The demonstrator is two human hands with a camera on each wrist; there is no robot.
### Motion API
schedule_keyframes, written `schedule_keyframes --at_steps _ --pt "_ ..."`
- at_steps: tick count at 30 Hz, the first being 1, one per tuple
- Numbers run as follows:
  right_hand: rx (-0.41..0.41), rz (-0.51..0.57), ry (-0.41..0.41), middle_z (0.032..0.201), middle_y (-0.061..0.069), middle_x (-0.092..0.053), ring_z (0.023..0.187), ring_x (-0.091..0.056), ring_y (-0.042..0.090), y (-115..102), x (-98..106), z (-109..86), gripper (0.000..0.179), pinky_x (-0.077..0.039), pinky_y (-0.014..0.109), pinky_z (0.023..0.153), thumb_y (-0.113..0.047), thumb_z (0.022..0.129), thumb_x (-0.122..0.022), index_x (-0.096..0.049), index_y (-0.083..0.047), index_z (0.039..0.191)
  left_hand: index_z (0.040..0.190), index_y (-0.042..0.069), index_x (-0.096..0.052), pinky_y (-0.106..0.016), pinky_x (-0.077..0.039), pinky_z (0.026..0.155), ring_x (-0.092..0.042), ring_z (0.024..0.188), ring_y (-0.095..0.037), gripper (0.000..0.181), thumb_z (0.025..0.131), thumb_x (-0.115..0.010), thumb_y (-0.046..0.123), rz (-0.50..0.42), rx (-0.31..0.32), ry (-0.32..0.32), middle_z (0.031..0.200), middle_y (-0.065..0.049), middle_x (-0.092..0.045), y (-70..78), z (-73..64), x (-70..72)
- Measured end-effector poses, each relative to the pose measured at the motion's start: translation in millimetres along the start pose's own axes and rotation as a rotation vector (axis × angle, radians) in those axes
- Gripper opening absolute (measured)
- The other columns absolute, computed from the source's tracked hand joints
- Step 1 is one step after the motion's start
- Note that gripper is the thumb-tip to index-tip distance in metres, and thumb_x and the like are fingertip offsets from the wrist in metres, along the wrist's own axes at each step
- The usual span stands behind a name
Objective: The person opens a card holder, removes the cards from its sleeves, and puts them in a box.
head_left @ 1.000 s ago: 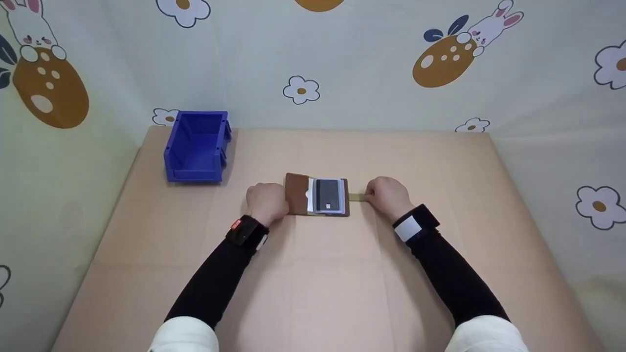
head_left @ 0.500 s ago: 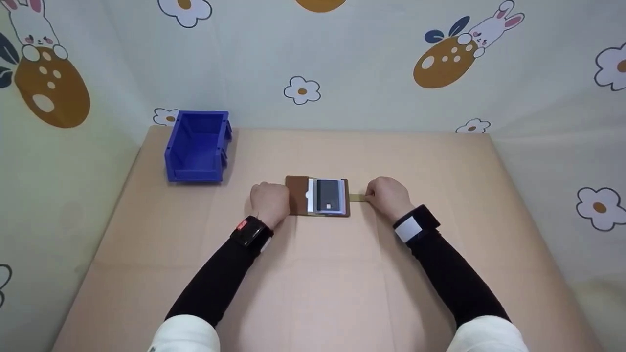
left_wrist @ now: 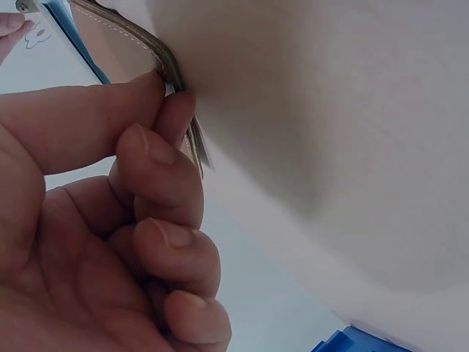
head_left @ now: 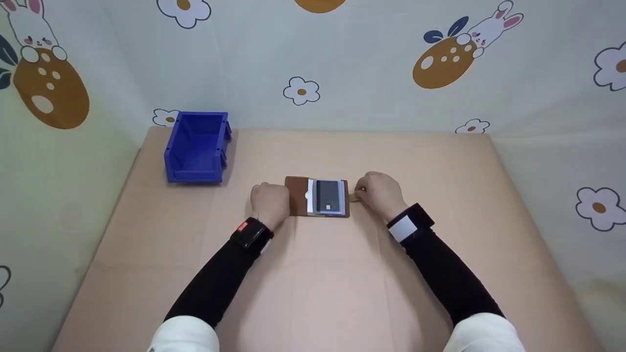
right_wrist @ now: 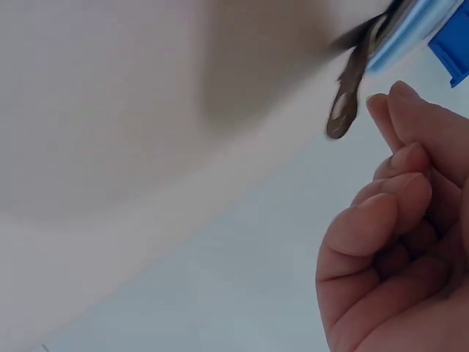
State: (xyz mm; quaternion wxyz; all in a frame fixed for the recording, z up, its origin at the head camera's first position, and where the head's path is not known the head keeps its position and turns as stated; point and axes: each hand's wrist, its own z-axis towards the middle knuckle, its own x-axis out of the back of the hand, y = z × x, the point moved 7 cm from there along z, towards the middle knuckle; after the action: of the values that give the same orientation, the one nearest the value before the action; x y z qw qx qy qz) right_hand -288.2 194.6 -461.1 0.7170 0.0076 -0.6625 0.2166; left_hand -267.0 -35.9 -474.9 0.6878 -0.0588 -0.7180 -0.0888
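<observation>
A brown card wallet (head_left: 296, 188) lies spread flat in the middle of the table. A dark card (head_left: 327, 193) with a chip shows in its clear sleeves. My left hand (head_left: 270, 201) pinches the wallet's left edge between thumb and index finger; the left wrist view shows the stitched edge (left_wrist: 124, 28) there. A short strap (right_wrist: 344, 110) with a round fastener at its tip sticks out from the wallet's right side. Beside it is my right hand (head_left: 380, 194), fingers loosely curled. In the right wrist view a gap separates its fingertips from the strap.
A blue plastic bin (head_left: 198, 146) stands at the back left of the beige table (head_left: 313, 283). Patterned cloth (head_left: 362, 58) hangs behind the table and along both sides.
The right hand has moved slightly left and away from me, towards the wallet, and has let go of the strap. The left hand shifted slightly right earlier, lowering the wallet's left flap a little.
</observation>
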Motion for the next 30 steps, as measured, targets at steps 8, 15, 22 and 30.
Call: schedule_keyframes --at_steps 8,15,22,30 --pt "0.062 -0.009 -0.024 0.081 0.002 -0.067 0.077 -0.065 0.021 -24 -7 7.2 0.005 -0.052 0.038 0.071 -0.015 0.086 -0.076 -0.08 -0.013 0.085 0.078 0.003 -0.07 -0.045 -0.047 0.074 -0.063 0.082 -0.032 0.014 0.086 -0.059 0.004 -0.009 -0.008 0.021 0.084 -0.017 -0.071 -0.2 0.6 0.8" --pt "0.077 -0.015 -0.037 0.083 0.003 -0.069 0.077 -0.066 0.02 -32 -14 7.7 0.004 -0.053 0.037 0.071 -0.011 0.085 -0.076 -0.08 -0.01 0.087 0.08 0.004 -0.071 -0.045 -0.047 0.075 -0.063 0.084 -0.032 0.013 0.086 -0.059 0.005 0.004 -0.001 -0.003 0.086 -0.016 -0.071 0.0 1.3 -0.7" --pt "0.087 -0.018 -0.029 0.083 0.004 -0.069 0.078 -0.067 0.022 -36 -19 7.3 0.007 -0.053 0.037 0.071 -0.011 0.082 -0.079 -0.08 -0.009 0.088 0.079 0.005 -0.071 -0.045 -0.048 0.073 -0.063 0.084 -0.032 0.013 0.085 -0.06 0.005 0.001 0.001 -0.001 0.084 -0.014 -0.071 0.6 1.1 -0.7" --pt "0.06 -0.007 -0.03 0.086 0.005 -0.07 0.081 -0.067 0.024 -35 -23 6.7 0.006 -0.053 0.039 0.074 -0.01 0.082 -0.079 -0.079 -0.008 0.088 0.079 0.005 -0.071 -0.045 -0.047 0.074 -0.063 0.083 -0.032 0.014 0.086 -0.059 0.005 -0.005 0.004 0.015 0.083 -0.014 -0.071 -0.4 1.7 -0.9"
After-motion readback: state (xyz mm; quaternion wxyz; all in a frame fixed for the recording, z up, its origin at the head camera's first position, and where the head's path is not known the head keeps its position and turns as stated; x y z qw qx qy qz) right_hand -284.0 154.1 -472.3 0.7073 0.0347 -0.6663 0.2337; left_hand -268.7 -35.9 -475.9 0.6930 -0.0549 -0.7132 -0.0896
